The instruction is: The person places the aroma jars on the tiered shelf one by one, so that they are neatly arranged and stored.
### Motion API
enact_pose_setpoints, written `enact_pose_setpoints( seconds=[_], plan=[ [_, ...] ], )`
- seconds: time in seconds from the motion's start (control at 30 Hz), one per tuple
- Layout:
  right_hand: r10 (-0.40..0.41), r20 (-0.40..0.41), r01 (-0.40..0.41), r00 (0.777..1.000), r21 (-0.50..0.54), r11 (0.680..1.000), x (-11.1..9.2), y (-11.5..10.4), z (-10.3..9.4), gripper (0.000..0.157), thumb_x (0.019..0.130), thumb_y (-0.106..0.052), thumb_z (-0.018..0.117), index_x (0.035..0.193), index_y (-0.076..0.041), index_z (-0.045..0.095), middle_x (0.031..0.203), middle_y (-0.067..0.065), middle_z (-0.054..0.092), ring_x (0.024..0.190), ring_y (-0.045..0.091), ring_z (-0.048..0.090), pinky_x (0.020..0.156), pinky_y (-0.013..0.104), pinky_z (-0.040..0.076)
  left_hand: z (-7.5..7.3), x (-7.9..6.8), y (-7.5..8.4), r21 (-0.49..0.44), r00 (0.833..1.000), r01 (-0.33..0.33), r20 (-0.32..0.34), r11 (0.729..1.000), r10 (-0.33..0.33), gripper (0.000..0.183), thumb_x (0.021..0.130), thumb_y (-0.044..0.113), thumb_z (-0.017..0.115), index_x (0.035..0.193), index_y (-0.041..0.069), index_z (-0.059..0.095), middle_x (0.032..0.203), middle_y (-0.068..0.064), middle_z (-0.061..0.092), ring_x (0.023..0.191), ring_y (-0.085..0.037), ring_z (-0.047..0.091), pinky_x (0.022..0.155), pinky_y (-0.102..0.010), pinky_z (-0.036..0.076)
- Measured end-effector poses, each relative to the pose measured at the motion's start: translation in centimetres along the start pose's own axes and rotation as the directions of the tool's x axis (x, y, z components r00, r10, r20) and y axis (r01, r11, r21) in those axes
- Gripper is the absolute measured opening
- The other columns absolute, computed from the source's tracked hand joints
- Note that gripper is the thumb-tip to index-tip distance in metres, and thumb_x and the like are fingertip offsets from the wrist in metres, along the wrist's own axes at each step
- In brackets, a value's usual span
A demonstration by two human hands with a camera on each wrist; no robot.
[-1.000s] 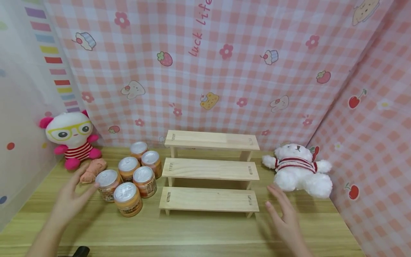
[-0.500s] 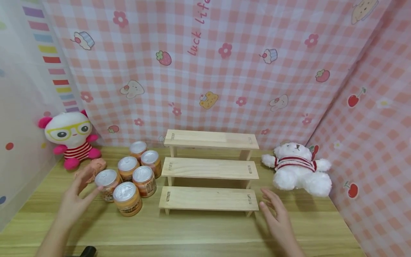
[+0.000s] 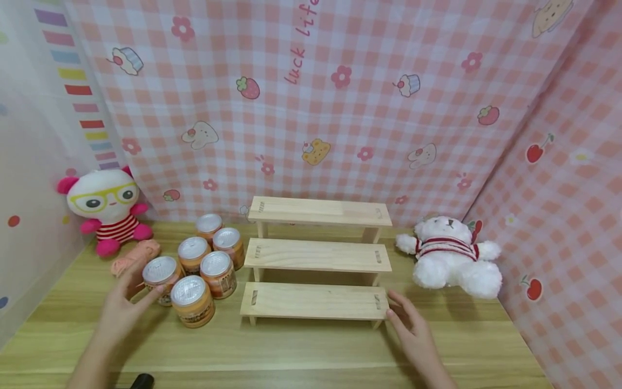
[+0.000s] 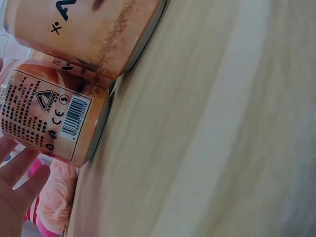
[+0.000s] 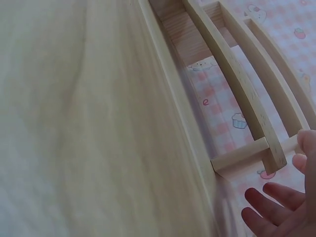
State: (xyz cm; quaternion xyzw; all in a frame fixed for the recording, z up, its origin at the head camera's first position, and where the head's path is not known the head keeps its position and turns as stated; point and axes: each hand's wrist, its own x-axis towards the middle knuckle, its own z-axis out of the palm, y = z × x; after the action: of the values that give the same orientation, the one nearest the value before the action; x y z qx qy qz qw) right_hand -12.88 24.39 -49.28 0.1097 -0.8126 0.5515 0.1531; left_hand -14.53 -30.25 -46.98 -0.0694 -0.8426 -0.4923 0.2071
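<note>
Several orange cans with silvery lids stand upright in a cluster left of a three-tier wooden shelf. My left hand is at the leftmost can, its thumb in front and its fingers on the left side. In the left wrist view the spread fingers lie close beside that can's barcode label; whether they touch it I cannot tell. My right hand is at the right end of the lowest tier, fingers spread, holding nothing. The right wrist view shows its fingertips near the shelf's end.
A pink skein of yarn lies behind my left hand. A panda plush sits back left, and a white bear plush rests right of the shelf. A black object shows at the bottom edge. Patterned cloth hangs behind.
My left hand has moved right and slightly forward, away from the yarn toward the leftmost can. My right hand has moved left to the shelf's lowest tier. Cans and shelf stay put.
</note>
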Motion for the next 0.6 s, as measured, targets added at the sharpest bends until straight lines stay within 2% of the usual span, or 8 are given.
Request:
enact_pose_setpoints(
  seconds=[0.1,0.23,0.27,0.33,0.5,0.57,0.6],
  plan=[
    [-0.010,0.018,0.010,1.000,0.033,0.999,0.0,0.2,0.2,0.037,0.094,0.002,0.057,0.131,0.003,0.054,0.128,0.024,0.055,0.106,0.008,0.058,0.088,0.014,0.045,0.2,-0.1,-0.1,0.003,1.000,0.021,-0.016,1.000,-0.021,0.075,0.085,0.002,0.071,0.149,0.016,0.034,0.145,0.006,0.040,0.116,0.004,0.043,0.087,-0.007,0.036],
    [-0.018,0.023,0.017,1.000,0.045,0.999,-0.1,0.3,0.4,0.038,0.093,0.003,0.057,0.131,0.003,0.053,0.128,0.025,0.054,0.105,0.007,0.057,0.089,0.013,0.044,0.5,-0.1,-0.2,-0.022,1.000,0.012,-0.025,1.000,-0.012,0.077,0.083,-0.003,0.071,0.149,0.014,0.035,0.143,0.008,0.040,0.114,0.005,0.044,0.086,-0.008,0.038],
    [-0.010,0.025,0.009,1.000,0.049,0.999,-0.1,0.4,0.4,0.038,0.094,0.002,0.057,0.131,0.003,0.053,0.129,0.025,0.054,0.106,0.006,0.057,0.089,0.013,0.043,0.5,-0.1,-0.4,-0.022,1.000,0.009,-0.026,1.000,-0.009,0.078,0.083,-0.004,0.071,0.149,0.013,0.034,0.142,0.009,0.041,0.113,0.006,0.044,0.086,-0.007,0.038],
    [0.002,0.031,-0.003,1.000,0.044,0.999,-0.1,0.5,0.4,0.038,0.094,0.001,0.058,0.132,0.002,0.053,0.131,0.024,0.053,0.108,0.003,0.055,0.090,0.013,0.042,0.7,-0.2,-0.6,-0.024,1.000,0.014,-0.027,1.000,-0.014,0.079,0.083,-0.005,0.071,0.150,0.010,0.032,0.139,0.004,0.044,0.111,0.007,0.044,0.085,-0.007,0.039],
    [0.044,0.045,-0.046,0.998,0.030,0.999,-0.1,0.8,0.6,0.039,0.094,-0.003,0.060,0.132,0.001,0.053,0.134,0.021,0.051,0.115,-0.003,0.048,0.093,0.012,0.039,0.9,-0.2,-1.4,-0.049,0.999,0.000,-0.037,0.999,-0.002,0.079,0.082,-0.008,0.070,0.149,0.009,0.032,0.136,0.005,0.046,0.112,0.008,0.044,0.084,-0.008,0.042],
    [0.052,0.049,-0.053,0.997,0.032,0.998,-0.2,0.9,0.6,0.039,0.094,-0.004,0.060,0.132,0.001,0.053,0.136,0.021,0.049,0.117,-0.005,0.046,0.095,0.012,0.037,1.0,-0.1,-1.6,-0.055,0.999,-0.015,-0.038,0.998,0.012,0.079,0.082,-0.009,0.069,0.149,0.011,0.033,0.136,0.011,0.043,0.114,0.007,0.044,0.085,-0.008,0.042],
    [0.049,0.051,-0.051,0.998,0.035,0.998,-0.2,0.9,0.6,0.039,0.094,-0.004,0.060,0.132,0.001,0.053,0.136,0.022,0.049,0.118,-0.005,0.045,0.095,0.013,0.036,0.9,-0.1,-1.6,-0.053,0.999,-0.011,-0.037,0.999,0.009,0.079,0.082,-0.008,0.069,0.149,0.012,0.033,0.138,0.009,0.044,0.114,0.007,0.044,0.085,-0.008,0.042]
  ],
)
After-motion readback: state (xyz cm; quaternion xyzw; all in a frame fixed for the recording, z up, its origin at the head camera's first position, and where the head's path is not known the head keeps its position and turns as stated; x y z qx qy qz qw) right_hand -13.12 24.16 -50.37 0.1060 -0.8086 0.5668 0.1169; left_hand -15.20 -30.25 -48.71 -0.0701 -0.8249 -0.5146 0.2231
